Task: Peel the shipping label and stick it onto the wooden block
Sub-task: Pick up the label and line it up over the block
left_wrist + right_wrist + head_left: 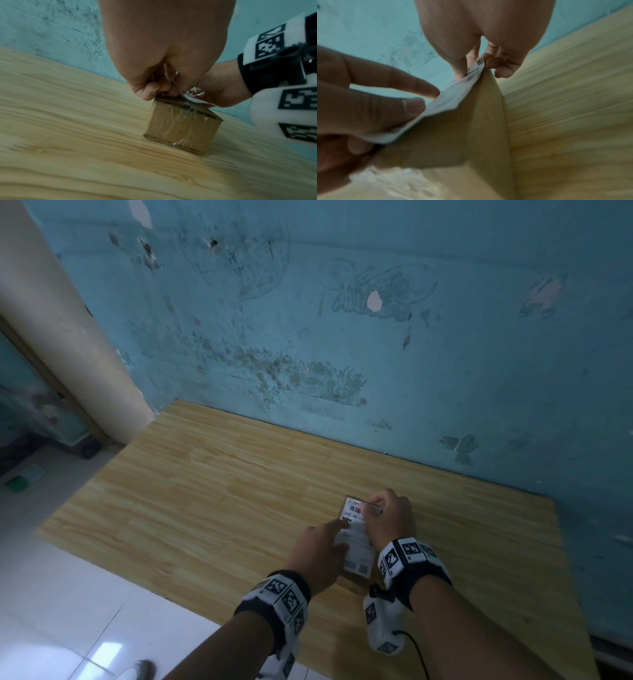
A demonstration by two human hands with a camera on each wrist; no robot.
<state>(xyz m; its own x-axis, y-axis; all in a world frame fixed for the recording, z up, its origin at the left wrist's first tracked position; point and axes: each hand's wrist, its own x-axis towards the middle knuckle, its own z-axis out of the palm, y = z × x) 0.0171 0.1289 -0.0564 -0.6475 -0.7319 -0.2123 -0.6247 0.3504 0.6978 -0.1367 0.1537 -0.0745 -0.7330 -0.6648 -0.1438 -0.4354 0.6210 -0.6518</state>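
Note:
A brown block (181,125) with clear tape on its side stands on the wooden table (212,481). A white shipping label (358,534) with a barcode lies over the block's top, partly lifted and curved. My left hand (337,537) holds the label's near edge, thumb on top and index finger touching the paper. In the left wrist view the label (190,98) rises between the left hand's (159,92) curled fingers. My right hand (373,508) pinches the label's far corner. The right wrist view shows that pinch of the right hand (477,65) on the label (450,100) above the block (471,128).
A scuffed blue wall (376,354) rises directly behind the table, close to my right hand. A cream pillar (68,330) stands at the left. White floor tiles (68,594) and a shoe (140,669) lie beyond the table's left edge. A black cable (418,648) hangs from my right wrist.

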